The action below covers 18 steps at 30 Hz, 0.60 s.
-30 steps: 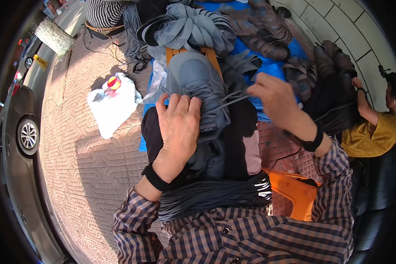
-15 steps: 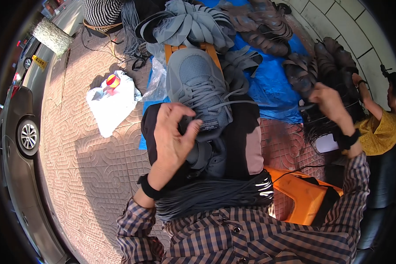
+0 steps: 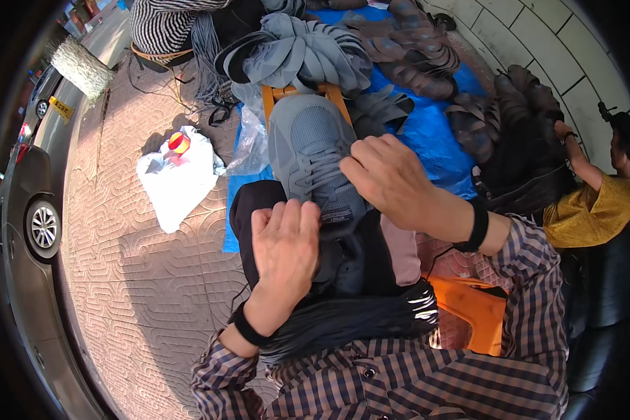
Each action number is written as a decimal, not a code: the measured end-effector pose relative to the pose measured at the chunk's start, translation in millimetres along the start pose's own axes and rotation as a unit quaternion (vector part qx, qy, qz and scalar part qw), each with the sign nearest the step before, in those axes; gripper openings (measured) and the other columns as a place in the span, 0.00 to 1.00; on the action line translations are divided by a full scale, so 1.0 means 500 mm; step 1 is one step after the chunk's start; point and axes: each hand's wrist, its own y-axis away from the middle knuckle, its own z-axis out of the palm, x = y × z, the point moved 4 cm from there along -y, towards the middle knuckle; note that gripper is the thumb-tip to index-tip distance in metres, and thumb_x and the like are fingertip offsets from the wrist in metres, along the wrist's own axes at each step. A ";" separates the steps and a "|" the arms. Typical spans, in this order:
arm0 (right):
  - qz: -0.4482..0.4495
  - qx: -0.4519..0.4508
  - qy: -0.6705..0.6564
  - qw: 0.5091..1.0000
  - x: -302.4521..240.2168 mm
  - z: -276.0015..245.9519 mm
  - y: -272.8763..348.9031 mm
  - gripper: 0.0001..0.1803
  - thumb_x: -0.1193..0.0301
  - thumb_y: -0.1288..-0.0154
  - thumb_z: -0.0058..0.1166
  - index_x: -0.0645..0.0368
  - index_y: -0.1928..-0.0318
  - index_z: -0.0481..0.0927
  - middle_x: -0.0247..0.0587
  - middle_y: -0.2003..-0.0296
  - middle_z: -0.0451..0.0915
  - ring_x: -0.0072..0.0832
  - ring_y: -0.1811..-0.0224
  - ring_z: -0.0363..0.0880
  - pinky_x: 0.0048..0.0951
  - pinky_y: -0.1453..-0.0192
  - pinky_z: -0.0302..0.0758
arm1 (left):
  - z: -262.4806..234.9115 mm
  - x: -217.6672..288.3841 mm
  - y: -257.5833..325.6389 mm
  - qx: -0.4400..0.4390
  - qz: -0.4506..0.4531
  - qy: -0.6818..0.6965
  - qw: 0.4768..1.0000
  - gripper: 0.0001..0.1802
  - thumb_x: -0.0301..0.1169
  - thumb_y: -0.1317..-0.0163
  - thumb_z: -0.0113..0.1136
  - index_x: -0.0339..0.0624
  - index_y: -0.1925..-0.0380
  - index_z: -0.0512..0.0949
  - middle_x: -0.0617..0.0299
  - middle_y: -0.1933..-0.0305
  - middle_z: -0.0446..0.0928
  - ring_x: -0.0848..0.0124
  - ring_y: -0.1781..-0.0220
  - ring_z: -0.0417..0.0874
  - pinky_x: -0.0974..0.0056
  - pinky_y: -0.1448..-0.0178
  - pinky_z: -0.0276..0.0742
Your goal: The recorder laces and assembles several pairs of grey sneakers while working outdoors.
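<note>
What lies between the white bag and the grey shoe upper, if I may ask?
In the head view, crumpled clear plastic and part of a blue sheet lie between the white bag and the grey shoe upper.

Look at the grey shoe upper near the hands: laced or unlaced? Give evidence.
Laced, at least partly: grey lace crosses the shoe upper in several rows. The right hand hides part, so completeness cannot be told.
</note>
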 end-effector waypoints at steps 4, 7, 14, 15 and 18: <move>0.082 -0.098 0.049 0.991 0.030 0.007 0.020 0.09 0.73 0.53 0.60 0.59 0.70 0.74 0.40 0.68 0.72 0.37 0.62 0.76 0.37 0.63 0.69 | -0.047 -0.047 0.057 -0.074 -0.045 0.011 0.996 0.08 0.23 0.45 0.59 0.44 0.69 0.70 0.57 0.71 0.72 0.57 0.67 0.77 0.56 0.60 0.69; 0.170 -0.154 -0.194 0.954 0.078 0.024 0.033 0.12 0.71 0.50 0.63 0.61 0.67 0.75 0.39 0.68 0.73 0.36 0.63 0.77 0.37 0.62 0.71 | -0.081 -0.088 0.103 -0.069 -0.084 0.009 0.994 0.08 0.20 0.47 0.56 0.44 0.68 0.72 0.59 0.72 0.72 0.59 0.66 0.77 0.56 0.61 0.71; 0.155 -0.132 -0.368 0.907 0.082 0.066 0.022 0.17 0.67 0.49 0.68 0.62 0.64 0.76 0.40 0.70 0.74 0.32 0.68 0.77 0.32 0.61 0.74 | -0.154 -0.207 0.203 -0.059 -0.234 0.001 0.970 0.07 0.17 0.43 0.56 0.43 0.70 0.77 0.56 0.72 0.74 0.55 0.69 0.78 0.55 0.65 0.72; 0.176 -0.100 -0.394 0.896 0.078 0.071 0.015 0.17 0.67 0.47 0.67 0.63 0.64 0.75 0.41 0.71 0.75 0.32 0.68 0.78 0.31 0.62 0.74 | -0.157 -0.222 0.216 -0.050 -0.248 -0.001 0.967 0.07 0.17 0.42 0.56 0.42 0.70 0.77 0.55 0.72 0.74 0.55 0.70 0.78 0.55 0.66 0.72; 0.253 -0.083 -0.437 0.859 0.067 0.067 0.020 0.16 0.65 0.44 0.66 0.64 0.64 0.76 0.43 0.71 0.78 0.30 0.68 0.79 0.30 0.63 0.74 | -0.168 -0.277 0.268 -0.044 -0.294 -0.019 0.955 0.06 0.18 0.41 0.57 0.43 0.70 0.77 0.56 0.72 0.75 0.54 0.70 0.79 0.54 0.66 0.73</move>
